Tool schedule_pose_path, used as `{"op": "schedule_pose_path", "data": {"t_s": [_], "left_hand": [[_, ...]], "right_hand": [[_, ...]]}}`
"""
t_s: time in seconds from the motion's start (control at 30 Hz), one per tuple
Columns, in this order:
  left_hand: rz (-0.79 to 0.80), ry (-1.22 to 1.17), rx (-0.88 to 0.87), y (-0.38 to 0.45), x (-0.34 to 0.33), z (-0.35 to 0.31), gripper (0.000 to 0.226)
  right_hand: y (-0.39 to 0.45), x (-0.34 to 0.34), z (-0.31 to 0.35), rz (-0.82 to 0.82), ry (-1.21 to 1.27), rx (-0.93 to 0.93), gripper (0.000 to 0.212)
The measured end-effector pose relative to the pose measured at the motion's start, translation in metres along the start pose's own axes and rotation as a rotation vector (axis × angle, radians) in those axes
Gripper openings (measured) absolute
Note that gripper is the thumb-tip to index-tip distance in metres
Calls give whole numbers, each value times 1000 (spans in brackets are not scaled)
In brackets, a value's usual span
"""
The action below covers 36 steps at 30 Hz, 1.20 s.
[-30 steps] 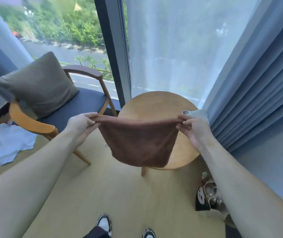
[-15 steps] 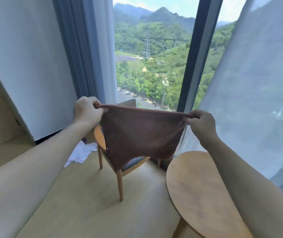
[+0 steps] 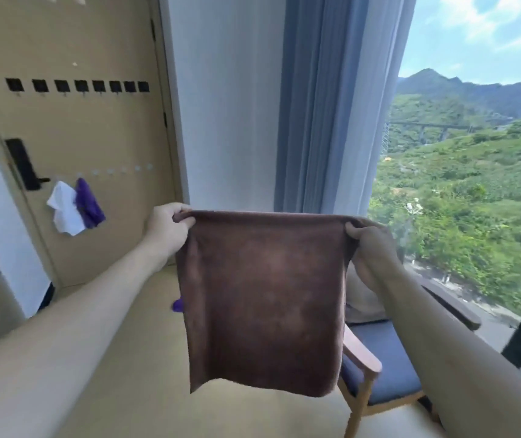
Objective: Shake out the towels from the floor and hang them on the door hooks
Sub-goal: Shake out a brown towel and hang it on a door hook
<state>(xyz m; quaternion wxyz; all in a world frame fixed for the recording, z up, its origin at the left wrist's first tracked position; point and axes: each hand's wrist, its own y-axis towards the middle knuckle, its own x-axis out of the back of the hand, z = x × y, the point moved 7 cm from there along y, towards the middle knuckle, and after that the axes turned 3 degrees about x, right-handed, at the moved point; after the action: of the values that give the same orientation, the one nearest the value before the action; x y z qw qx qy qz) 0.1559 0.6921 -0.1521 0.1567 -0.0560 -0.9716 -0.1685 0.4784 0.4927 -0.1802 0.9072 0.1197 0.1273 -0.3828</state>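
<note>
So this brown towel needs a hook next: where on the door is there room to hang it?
The upper row of black hooks is bare. In the lower row, the pale hooks right of the purple towel look free. It is crowded near the door handle, where the white towel and the purple one overlap.

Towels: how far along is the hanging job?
Done: a white towel and a purple towel hang on the door. In hand: left hand and right hand hold the brown towel spread out. Left: hang it; something purple lies on the floor.
</note>
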Motion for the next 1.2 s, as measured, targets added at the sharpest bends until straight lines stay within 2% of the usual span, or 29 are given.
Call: {"op": "schedule_pose_path", "data": {"t_s": [0.13, 0.33, 0.47, 0.53, 0.57, 0.7, 0.73, 0.77, 0.8, 0.83, 0.9, 0.97, 1.07, 1.2], "left_hand": [[-101, -20, 133, 51, 72, 70, 27], [-176, -95, 316, 108, 139, 169, 26], [-239, -276, 466, 145, 157, 227, 30], [-275, -387, 541, 172, 163, 254, 29], [-292, -429, 582, 186, 166, 265, 28], [-336, -462, 713, 247, 181, 303, 14], [-299, -448, 723, 264, 183, 308, 18], [-243, -403, 709, 281, 184, 312, 35], [-175, -328, 670, 299, 184, 312, 52], [-117, -226, 616, 316, 185, 313, 59], [-49, -40, 539, 346, 182, 313, 42], [-121, 96, 492, 378, 189, 322, 24], [-263, 257, 429, 430, 203, 350, 24], [-343, 402, 354, 503, 207, 381, 19]], "right_hand": [[26, -108, -64, 106, 41, -113, 24], [69, -242, -151, 226, 6, -277, 25], [97, -324, -205, 382, -2, -407, 20], [113, -371, -231, 528, 50, -492, 28], [124, -392, -242, 613, 36, -488, 32], [191, -463, -285, 891, -238, -259, 45], [208, -480, -293, 946, -322, -199, 47], [225, -498, -300, 995, -405, -131, 47], [240, -518, -306, 1031, -477, -67, 43], [253, -537, -311, 1061, -505, -20, 35], [278, -573, -323, 1090, -483, -1, 14], [296, -604, -335, 1097, -453, -16, 4], [319, -652, -357, 1088, -459, 0, 10], [354, -719, -397, 1007, -504, 63, 19]]}}
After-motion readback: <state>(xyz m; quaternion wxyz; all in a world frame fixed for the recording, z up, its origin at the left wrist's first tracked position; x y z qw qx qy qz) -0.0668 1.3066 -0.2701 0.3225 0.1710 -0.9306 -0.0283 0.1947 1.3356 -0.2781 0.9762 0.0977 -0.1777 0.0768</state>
